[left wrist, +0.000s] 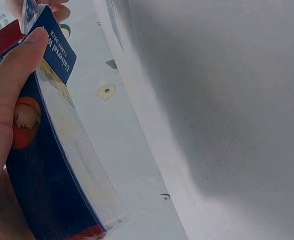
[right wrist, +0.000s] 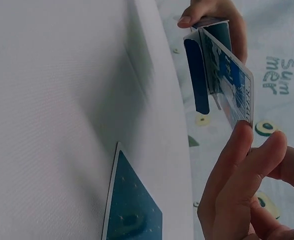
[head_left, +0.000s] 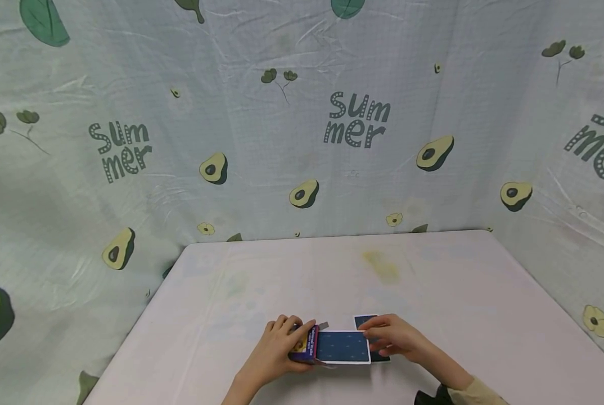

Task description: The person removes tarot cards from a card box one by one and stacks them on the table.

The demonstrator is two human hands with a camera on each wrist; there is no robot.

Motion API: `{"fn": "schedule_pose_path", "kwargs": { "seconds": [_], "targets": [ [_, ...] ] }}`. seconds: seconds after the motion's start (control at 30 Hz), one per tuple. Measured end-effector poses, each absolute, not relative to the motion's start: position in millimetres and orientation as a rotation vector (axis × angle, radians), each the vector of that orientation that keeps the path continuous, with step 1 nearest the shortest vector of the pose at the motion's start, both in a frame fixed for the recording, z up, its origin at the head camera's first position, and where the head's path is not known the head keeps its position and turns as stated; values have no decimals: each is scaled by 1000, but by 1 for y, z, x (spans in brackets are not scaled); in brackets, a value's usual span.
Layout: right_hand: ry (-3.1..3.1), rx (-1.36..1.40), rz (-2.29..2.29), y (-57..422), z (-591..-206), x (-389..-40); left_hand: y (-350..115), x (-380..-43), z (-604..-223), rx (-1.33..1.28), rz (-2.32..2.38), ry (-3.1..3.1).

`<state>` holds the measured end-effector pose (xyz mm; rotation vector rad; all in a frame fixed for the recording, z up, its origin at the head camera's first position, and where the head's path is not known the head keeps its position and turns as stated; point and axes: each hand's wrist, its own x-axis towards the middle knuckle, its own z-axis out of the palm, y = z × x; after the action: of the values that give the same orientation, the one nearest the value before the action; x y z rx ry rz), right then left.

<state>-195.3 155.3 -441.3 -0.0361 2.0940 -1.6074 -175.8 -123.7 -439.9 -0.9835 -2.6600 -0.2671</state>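
My left hand (head_left: 282, 347) grips a dark blue tarot deck box (left wrist: 54, 165), thumb along one side, just above the table. The box's end faces right, its blue flap (right wrist: 196, 77) folded open. A tarot card (head_left: 342, 346) with a blue back and white border sticks out of that end; its picture side (right wrist: 232, 80) shows in the right wrist view. My right hand (head_left: 397, 337) pinches the card's outer end with the fingertips. Below that hand, another blue-backed card (right wrist: 134, 205) lies on the table, partly covered in the head view.
The table (head_left: 261, 281) has a pale cloth over it. Hanging cloth (head_left: 261, 135) printed with avocados and lettering encloses the back and sides. A dark object (head_left: 432, 395) is near my right sleeve (head_left: 476, 392) at the front edge.
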Motion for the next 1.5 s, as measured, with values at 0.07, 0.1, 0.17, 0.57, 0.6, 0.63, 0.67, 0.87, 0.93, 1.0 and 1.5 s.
{"fn": "schedule_pose_path", "kwargs": {
  "seconds": [0.07, 0.1, 0.17, 0.57, 0.6, 0.63, 0.67, 0.87, 0.93, 1.0, 1.5],
  "targets": [
    [2092, -33, -1612, 159, -441, -195, -123, -176, -441, -986, -266, -2656],
    [2092, -29, -1614, 160, -442, -195, -123, -176, -441, -986, -267, -2657],
    [2087, -17, -1622, 164, -442, -194, -123, -175, -441, -981, -268, -2657],
    [2040, 70, -1682, 185, -446, -189, -126, -176, -444, -953, -274, -2637],
    [2036, 74, -1689, 187, -447, -189, -127, -176, -445, -954, -275, -2635],
    [2028, 75, -1699, 189, -447, -188, -127, -175, -445, -954, -275, -2635],
    [2017, 65, -1708, 192, -447, -187, -127, -175, -445, -954, -274, -2634],
    [1930, 21, -1766, 205, -452, -186, -129, -175, -445, -944, -273, -2654],
    [1906, 20, -1779, 208, -453, -186, -129, -175, -444, -940, -283, -2668],
    [1881, 4, -1795, 211, -453, -185, -129, -176, -443, -940, -291, -2680],
    [1733, -36, -1893, 220, -459, -183, -134, -178, -442, -926, -285, -2676]
  ]
}}
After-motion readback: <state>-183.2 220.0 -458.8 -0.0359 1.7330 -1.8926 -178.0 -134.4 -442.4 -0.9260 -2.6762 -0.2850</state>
